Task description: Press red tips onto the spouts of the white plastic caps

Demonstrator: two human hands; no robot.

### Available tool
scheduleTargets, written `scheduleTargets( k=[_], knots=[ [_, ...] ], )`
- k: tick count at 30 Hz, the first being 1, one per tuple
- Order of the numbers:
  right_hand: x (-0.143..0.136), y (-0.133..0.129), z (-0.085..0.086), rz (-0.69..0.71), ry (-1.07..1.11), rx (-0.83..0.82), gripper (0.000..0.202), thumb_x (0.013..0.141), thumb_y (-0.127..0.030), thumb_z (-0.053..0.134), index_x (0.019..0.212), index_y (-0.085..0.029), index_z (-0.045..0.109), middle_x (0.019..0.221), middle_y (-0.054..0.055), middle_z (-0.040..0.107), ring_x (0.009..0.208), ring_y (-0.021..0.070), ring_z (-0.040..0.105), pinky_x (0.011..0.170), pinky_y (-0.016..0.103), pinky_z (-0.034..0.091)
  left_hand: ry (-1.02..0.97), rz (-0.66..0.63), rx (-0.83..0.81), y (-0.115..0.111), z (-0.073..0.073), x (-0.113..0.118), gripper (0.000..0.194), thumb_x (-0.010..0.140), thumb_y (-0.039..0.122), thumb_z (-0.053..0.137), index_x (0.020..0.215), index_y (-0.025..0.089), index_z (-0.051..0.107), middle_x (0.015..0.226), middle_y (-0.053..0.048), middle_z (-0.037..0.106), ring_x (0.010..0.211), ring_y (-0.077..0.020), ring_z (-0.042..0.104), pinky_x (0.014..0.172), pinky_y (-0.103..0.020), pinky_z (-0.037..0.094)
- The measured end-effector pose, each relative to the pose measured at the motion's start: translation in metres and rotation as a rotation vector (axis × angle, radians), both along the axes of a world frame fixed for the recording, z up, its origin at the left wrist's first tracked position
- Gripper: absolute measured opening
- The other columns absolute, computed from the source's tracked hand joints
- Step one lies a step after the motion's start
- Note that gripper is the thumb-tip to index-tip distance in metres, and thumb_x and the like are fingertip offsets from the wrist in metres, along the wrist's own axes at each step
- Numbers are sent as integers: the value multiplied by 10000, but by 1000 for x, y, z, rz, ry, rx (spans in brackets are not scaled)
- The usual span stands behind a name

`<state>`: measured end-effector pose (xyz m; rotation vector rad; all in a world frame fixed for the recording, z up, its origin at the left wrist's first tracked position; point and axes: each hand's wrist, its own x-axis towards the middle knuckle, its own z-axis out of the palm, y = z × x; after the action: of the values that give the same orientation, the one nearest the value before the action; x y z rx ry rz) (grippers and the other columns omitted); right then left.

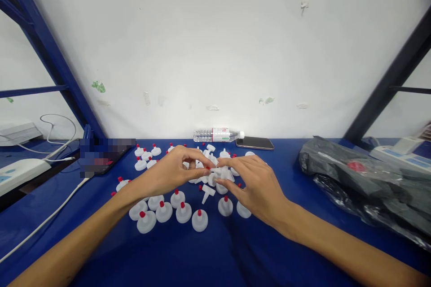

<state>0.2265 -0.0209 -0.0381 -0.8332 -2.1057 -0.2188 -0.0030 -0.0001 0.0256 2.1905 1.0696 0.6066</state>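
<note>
My left hand (180,166) pinches a small red tip cap (208,169) between thumb and forefinger. Facing it, my right hand (257,184) has thumb and fingers closed round a white nozzle cap (215,172), which the fingertips partly cover. The two hands almost meet over a heap of loose white nozzle caps. One white nozzle cap without a red tip (208,192) lies on its side just below the hands. Several white nozzle caps with red tips (200,220) stand upright in front and to the left.
Behind the caps, a clear water bottle (218,135) lies against the wall, beside a dark phone (255,143). Grey plastic bags (357,175) rest at the right. On the left are a dark device (111,161), a white cable (47,221) and a power strip (20,172) on the blue table (188,260).
</note>
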Motion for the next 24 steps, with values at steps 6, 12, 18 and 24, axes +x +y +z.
scheduleTargets(
  k=[6, 12, 18, 24],
  knots=[
    [3, 4, -2, -5, -16, 20, 337, 970, -320, 709, 1260, -238, 558, 1084, 44, 777, 836, 212, 723, 863, 389, 482, -100, 25, 41, -3, -10, 8, 205, 925, 374, 688, 1040, 252, 805, 892, -8, 700, 583, -88, 411, 537, -249, 354],
    [2, 3, -3, -14, -12, -12, 516, 978, -421, 685, 1403, -243, 453, 1175, 56, 761, 970, 244, 726, 964, 429, 454, -131, 56, 168, -8, -12, 13, 196, 946, 377, 655, 968, 236, 790, 943, -19, 713, 682, -116, 550, 598, -259, 411],
    [-3, -5, 1, -77, 2, -87, 458, 1035, -309, 545, 1463, -205, 414, 1211, 68, 729, 1037, 241, 691, 972, 446, 433, 266, 156, 461, 7, 9, -17, 220, 962, 341, 588, 931, 215, 766, 960, -39, 735, 799, -179, 609, 705, -310, 440],
    [-1, -4, 3, -68, -11, -70, 378, 1027, -246, 516, 1398, -186, 473, 1124, 70, 737, 952, 235, 680, 915, 430, 450, 571, 168, 285, 16, 13, -45, 219, 908, 373, 594, 859, 258, 774, 959, -34, 767, 820, -215, 675, 674, -309, 458]
  ],
)
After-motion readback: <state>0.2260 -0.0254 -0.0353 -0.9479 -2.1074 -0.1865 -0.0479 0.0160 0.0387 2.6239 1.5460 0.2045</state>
